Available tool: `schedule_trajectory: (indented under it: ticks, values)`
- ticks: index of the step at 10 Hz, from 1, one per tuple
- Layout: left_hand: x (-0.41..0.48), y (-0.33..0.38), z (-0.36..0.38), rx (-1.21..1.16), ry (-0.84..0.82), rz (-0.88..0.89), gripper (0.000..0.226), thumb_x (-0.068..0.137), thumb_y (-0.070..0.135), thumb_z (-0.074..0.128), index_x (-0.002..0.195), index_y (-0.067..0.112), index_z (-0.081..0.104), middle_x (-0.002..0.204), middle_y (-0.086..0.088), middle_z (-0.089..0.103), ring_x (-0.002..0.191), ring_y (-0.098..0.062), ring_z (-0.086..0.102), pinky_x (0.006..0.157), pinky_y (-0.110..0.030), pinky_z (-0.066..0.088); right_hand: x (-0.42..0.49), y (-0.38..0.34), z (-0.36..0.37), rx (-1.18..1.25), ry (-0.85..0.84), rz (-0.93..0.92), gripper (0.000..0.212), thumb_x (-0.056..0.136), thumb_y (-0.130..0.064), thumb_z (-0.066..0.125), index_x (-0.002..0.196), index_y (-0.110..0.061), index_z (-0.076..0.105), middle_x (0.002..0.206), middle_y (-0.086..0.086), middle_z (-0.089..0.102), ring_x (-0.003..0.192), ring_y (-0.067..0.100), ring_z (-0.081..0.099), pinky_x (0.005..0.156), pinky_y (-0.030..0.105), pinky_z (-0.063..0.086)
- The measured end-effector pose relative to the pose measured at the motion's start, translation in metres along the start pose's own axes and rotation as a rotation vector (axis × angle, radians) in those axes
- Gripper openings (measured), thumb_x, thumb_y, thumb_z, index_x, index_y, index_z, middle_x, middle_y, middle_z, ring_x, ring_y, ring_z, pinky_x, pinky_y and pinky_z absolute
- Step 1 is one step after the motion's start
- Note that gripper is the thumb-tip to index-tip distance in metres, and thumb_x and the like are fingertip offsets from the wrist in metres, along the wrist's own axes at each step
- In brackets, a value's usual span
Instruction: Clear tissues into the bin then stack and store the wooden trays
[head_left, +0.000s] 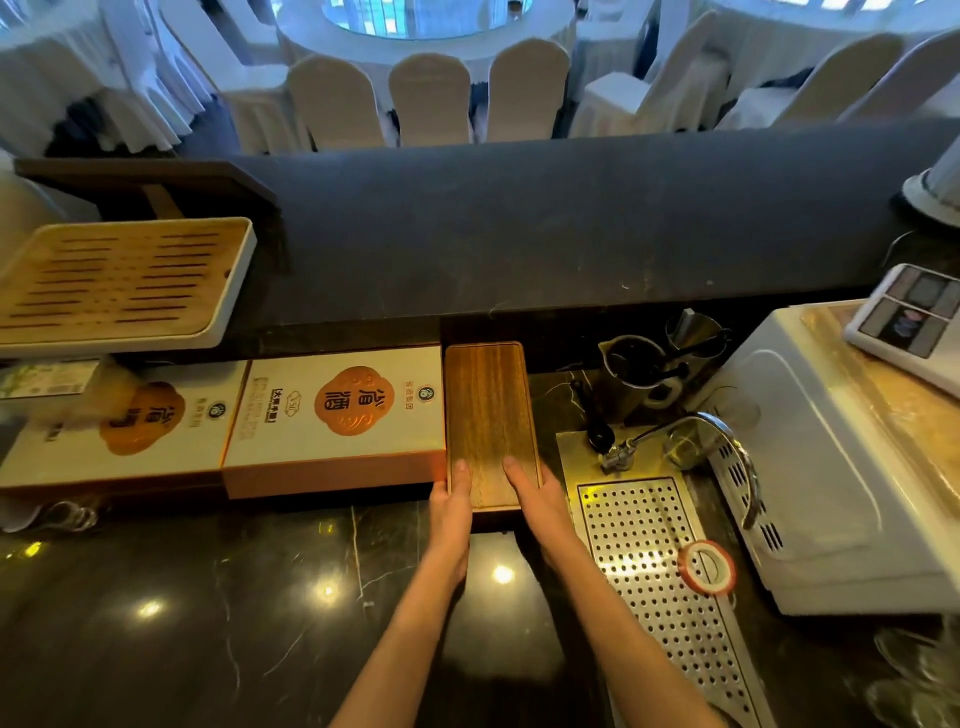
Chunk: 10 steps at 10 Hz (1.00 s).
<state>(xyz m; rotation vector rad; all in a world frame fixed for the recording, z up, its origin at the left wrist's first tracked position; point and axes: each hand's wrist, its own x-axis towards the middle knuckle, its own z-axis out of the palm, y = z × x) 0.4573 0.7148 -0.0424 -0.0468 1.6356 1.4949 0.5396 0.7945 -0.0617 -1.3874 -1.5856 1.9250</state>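
A narrow dark wooden tray (485, 410) lies lengthwise on the dark marble counter, pushed back under the raised bar ledge, tight against a white and orange box on its left. My left hand (451, 512) grips the tray's near left corner, thumb on top. My right hand (535, 499) grips the near right corner the same way. Whether more trays are stacked beneath it I cannot tell. No tissues and no bin are in view.
Two white and orange gift boxes (332, 415) lie left of the tray. A slatted bamboo tea tray (119, 280) sits up left. To the right are a perforated metal drain plate (654, 571), a tap (696, 431), metal jugs (639, 369), a tape roll (706, 566) and a white appliance (831, 467).
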Motion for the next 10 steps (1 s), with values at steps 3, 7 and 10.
schedule_trajectory:
  ticks: [3, 7, 10]
  values:
    - [-0.047, -0.017, -0.037, 0.311, 0.109, 0.192, 0.056, 0.095, 0.03, 0.053, 0.145, 0.031, 0.029, 0.151, 0.003, 0.036, 0.131, -0.008, 0.035, 0.106, -0.032, 0.033, -0.054, 0.014, -0.029, -0.283, 0.063, -0.216, 0.057, 0.093, -0.043, 0.053, 0.145, -0.041, 0.03, 0.148, -0.021, 0.033, 0.138, 0.002, 0.032, 0.107, 0.027, 0.032]
    - [-0.045, -0.059, -0.035, 1.325, 0.11, 0.628, 0.08, 0.093, 0.028, 0.047, 0.151, 0.037, -0.008, 0.161, 0.005, -0.018, 0.145, -0.02, 0.022, 0.117, -0.053, 0.024, -0.068, 0.037, -0.021, -0.819, 0.138, -0.423, 0.092, 0.094, -0.024, 0.054, 0.147, -0.043, -0.019, 0.161, -0.01, 0.008, 0.149, 0.017, 0.008, 0.092, 0.023, 0.042]
    - [-0.081, -0.022, -0.039, 1.097, 0.093, 0.75, 0.047, 0.094, 0.027, 0.053, 0.138, 0.03, 0.037, 0.141, 0.002, 0.04, 0.123, -0.011, 0.048, 0.103, -0.031, 0.046, -0.1, 0.0, -0.043, -0.77, 0.162, -0.508, 0.041, 0.095, -0.03, 0.054, 0.135, -0.03, 0.046, 0.124, -0.009, 0.06, 0.11, 0.001, 0.055, 0.086, 0.013, 0.04]
